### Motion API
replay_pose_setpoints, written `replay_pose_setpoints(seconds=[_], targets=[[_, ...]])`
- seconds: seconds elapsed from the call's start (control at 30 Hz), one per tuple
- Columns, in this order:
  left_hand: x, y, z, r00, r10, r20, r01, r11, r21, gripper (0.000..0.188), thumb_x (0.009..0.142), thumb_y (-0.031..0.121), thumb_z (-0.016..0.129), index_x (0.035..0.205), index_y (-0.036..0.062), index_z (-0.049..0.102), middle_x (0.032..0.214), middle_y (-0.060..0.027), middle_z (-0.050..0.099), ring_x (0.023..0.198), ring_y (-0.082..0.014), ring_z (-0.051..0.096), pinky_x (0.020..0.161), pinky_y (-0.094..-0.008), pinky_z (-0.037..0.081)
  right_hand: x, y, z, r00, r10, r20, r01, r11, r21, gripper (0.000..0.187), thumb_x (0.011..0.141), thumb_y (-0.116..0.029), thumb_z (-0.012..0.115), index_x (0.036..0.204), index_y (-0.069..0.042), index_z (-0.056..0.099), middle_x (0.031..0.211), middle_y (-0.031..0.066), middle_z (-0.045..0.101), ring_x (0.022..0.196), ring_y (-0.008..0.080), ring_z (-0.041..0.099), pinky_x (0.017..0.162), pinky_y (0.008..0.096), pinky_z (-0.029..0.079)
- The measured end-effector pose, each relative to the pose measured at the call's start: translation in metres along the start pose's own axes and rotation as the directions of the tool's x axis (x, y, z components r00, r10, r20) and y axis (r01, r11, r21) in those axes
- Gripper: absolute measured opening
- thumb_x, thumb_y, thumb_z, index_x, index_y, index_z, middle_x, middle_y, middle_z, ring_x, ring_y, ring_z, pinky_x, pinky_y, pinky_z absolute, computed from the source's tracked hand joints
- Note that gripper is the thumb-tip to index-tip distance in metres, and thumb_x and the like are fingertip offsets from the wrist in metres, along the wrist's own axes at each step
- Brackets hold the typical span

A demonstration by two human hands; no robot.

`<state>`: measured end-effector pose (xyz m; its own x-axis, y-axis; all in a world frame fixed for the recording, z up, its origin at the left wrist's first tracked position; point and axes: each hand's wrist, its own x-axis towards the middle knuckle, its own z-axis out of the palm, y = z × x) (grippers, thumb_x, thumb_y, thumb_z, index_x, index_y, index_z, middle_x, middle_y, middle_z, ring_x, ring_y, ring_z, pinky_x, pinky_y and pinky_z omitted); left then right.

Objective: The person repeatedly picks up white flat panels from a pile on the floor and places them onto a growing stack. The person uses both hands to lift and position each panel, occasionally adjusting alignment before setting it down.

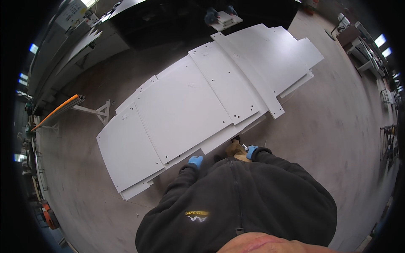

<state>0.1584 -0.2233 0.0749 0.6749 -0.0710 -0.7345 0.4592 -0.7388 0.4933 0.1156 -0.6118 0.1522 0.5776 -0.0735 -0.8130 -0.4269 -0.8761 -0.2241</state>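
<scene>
My left hand [195, 161], in a blue glove, is beside the near edge of a large assembly of white flat panels [181, 101]. Its fingers look curled; whether anything is in them is hidden. To the right, close to my body, my right hand [252, 152], also blue-gloved, is closed around a small shiny metal tool [244, 146] whose kind I cannot make out. The panels overlap one another and have several small dark holes. A long narrow white strip [249, 78] lies across them towards the right.
A dark, glossy surface [168, 25] stands behind the panels, with blue gloves and white pieces [227, 20] showing in it. On the left is a white stand [95, 110] beside a rail with an orange edge [59, 110]. Work tables [365, 52] stand far right on the grey floor [329, 139].
</scene>
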Motion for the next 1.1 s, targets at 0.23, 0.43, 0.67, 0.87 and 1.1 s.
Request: replay_pose_setpoints(seconds=[0.23,0.43,0.67,0.87,1.1], targets=[[-0.008,0.013,0.003,0.999,0.031,-0.02,-0.031,1.0,0.005,0.049,0.088,0.041,0.057,0.108,-0.0022,0.07,0.112,-0.0239,0.07,0.11,-0.0388,0.065,0.095,-0.0438,0.049,0.001,0.012,0.006,1.0,-0.013,0.015,0.012,1.0,0.022,0.033,0.081,-0.022,0.066,0.109,-0.006,0.07,0.11,0.0245,0.07,0.108,0.0404,0.066,0.091,0.0455,0.051],[0.005,0.008,0.012,0.999,0.019,0.037,-0.02,0.999,0.03,0.051,0.088,0.041,0.058,0.112,-0.0025,0.069,0.117,-0.0246,0.069,0.114,-0.0387,0.064,0.098,-0.0431,0.049,-0.005,0.017,0.009,0.999,0.038,-0.013,-0.037,0.998,0.057,0.033,0.082,-0.02,0.064,0.112,-0.007,0.069,0.112,0.0241,0.069,0.109,0.0401,0.065,0.092,0.0456,0.051],[0.011,0.016,0.018,0.994,0.098,0.041,-0.101,0.992,0.075,0.051,0.087,0.04,0.061,0.114,-0.0028,0.069,0.116,-0.0231,0.07,0.112,-0.0375,0.065,0.097,-0.043,0.049,-0.012,0.025,0.006,0.998,0.057,0.003,-0.057,0.996,0.062,0.036,0.084,-0.025,0.066,0.115,-0.007,0.069,0.113,0.0231,0.07,0.11,0.0387,0.066,0.093,0.0446,0.052],[-0.001,0.031,0.019,1.0,0.03,-0.009,-0.03,0.999,-0.037,0.048,0.087,0.039,0.061,0.109,-0.0022,0.071,0.108,-0.0214,0.072,0.101,-0.0347,0.068,0.088,-0.0435,0.051,-0.008,0.035,0.011,0.998,0.057,0.011,-0.058,0.994,0.091,0.036,0.083,-0.023,0.066,0.114,-0.006,0.069,0.113,0.0244,0.069,0.11,0.0398,0.065,0.093,0.0454,0.051],[0.006,0.032,0.025,0.998,0.008,0.06,-0.012,0.998,0.061,0.048,0.089,0.042,0.057,0.103,-0.0013,0.072,0.103,-0.0236,0.072,0.1,-0.0393,0.068,0.086,-0.0455,0.051,0.001,0.041,0.013,0.997,0.017,-0.078,-0.011,0.997,0.075,0.039,0.081,-0.026,0.067,0.112,-0.003,0.069,0.115,0.0259,0.068,0.115,0.0406,0.063,0.097,0.0457,0.051]])
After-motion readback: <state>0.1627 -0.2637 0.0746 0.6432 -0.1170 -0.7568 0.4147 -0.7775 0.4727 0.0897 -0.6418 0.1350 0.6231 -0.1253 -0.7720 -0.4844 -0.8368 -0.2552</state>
